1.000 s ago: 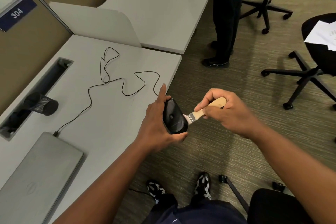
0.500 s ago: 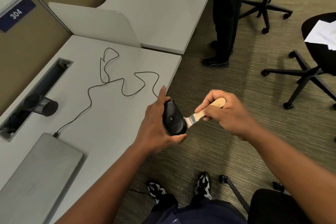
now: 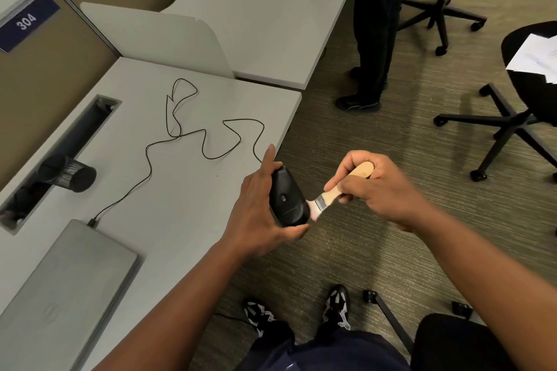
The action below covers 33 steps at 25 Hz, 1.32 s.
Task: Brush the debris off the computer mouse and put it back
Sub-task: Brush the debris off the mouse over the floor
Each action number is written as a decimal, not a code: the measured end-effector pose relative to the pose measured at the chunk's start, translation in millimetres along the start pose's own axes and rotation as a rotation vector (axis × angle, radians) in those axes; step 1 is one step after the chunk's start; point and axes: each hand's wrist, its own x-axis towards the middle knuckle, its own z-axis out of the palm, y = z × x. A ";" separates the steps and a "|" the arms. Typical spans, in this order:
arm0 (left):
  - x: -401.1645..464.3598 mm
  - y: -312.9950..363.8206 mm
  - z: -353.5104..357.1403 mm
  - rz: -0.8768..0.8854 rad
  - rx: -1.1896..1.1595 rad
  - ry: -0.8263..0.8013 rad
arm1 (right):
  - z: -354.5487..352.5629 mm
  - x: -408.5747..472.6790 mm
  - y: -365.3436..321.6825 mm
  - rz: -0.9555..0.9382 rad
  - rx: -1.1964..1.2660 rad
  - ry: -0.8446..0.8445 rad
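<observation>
The black computer mouse [image 3: 287, 198] is being held in the air just past the near corner of the desk [image 3: 187, 205], over the carpeted floor [image 3: 355, 250], turned so that its underside is being shown to the camera. It is being gripped by the left hand [image 3: 256, 214], whose thumb is being pressed against the lower end and whose fingers [image 3: 268, 156] are being wrapped round the far side, the forefinger being stretched up past the mouse's top. The pale bristles of a small brush [image 3: 334, 193] are being laid against the mouse's right edge, near its lower half. The brush's wooden handle is being clasped by the right hand [image 3: 376, 190], the fingers being curled tightly round it and the butt of the handle being left visible above the knuckles.

The mouse's thin black cable [image 3: 193, 135] is being trailed in loose loops across the desk and is being led to the corner of a closed grey laptop [image 3: 63, 286] lying at the desk's near left. A black mesh pen cup [image 3: 72, 175] is being kept on its side beside the cable slot [image 3: 60, 156] along the desk's back edge. A blue plate reading 304 [image 3: 27, 21] is being displayed on the partition. On the floor, office chairs [image 3: 512, 123] are being parked to the right, one carrying white papers [image 3: 539, 57], and a person's dark trouser legs [image 3: 376, 24] are being seen standing beyond the desk.
</observation>
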 end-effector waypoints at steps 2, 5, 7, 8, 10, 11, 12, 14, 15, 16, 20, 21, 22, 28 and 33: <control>-0.6 0.2 -0.1 -0.001 0.000 -0.006 | -2.5 -0.9 -0.4 0.006 0.006 0.007; 0.5 3.3 0.7 0.008 -0.010 -0.010 | -1.4 0.2 -1.3 -0.061 0.002 0.106; 1.3 4.6 0.5 0.012 -0.009 -0.003 | 0.7 0.0 -2.5 -0.078 -0.020 0.073; 1.1 4.3 0.3 0.012 -0.006 -0.002 | 0.3 -0.5 -2.8 -0.062 -0.035 0.036; -0.3 2.4 0.0 0.016 -0.003 -0.002 | -3.1 -1.2 -3.0 -0.020 -0.046 -0.018; -0.9 2.1 -0.1 0.016 -0.007 -0.001 | -4.6 -1.2 -2.8 -0.016 -0.046 -0.020; -1.1 2.1 -0.2 0.014 -0.015 -0.001 | -5.3 -1.2 -2.7 -0.027 -0.047 -0.001; -0.3 2.6 0.4 0.016 -0.028 -0.004 | -3.9 -0.7 -2.9 -0.060 -0.054 0.037; -0.1 3.3 0.6 0.018 -0.031 -0.006 | -2.8 -0.1 -3.0 -0.068 -0.059 0.029; -0.1 3.8 0.7 0.019 -0.033 -0.010 | -2.0 0.1 -2.9 -0.061 -0.067 0.006; -2.4 3.1 1.2 0.019 -0.075 -0.005 | -4.7 -1.8 -1.7 -0.007 -0.130 -0.048; -1.9 3.2 1.5 0.020 -0.093 -0.001 | -4.6 -3.2 -0.9 0.002 -0.159 -0.050; -1.1 3.4 1.9 0.025 -0.112 -0.002 | -3.5 -4.4 -0.1 0.013 -0.194 -0.058; 0.0 6.1 5.2 0.058 -0.227 0.006 | 17.2 -10.9 4.4 0.119 -0.395 -0.225; 0.7 14.7 8.1 0.059 -0.311 0.032 | 27.8 -13.2 2.9 0.149 -0.189 -0.218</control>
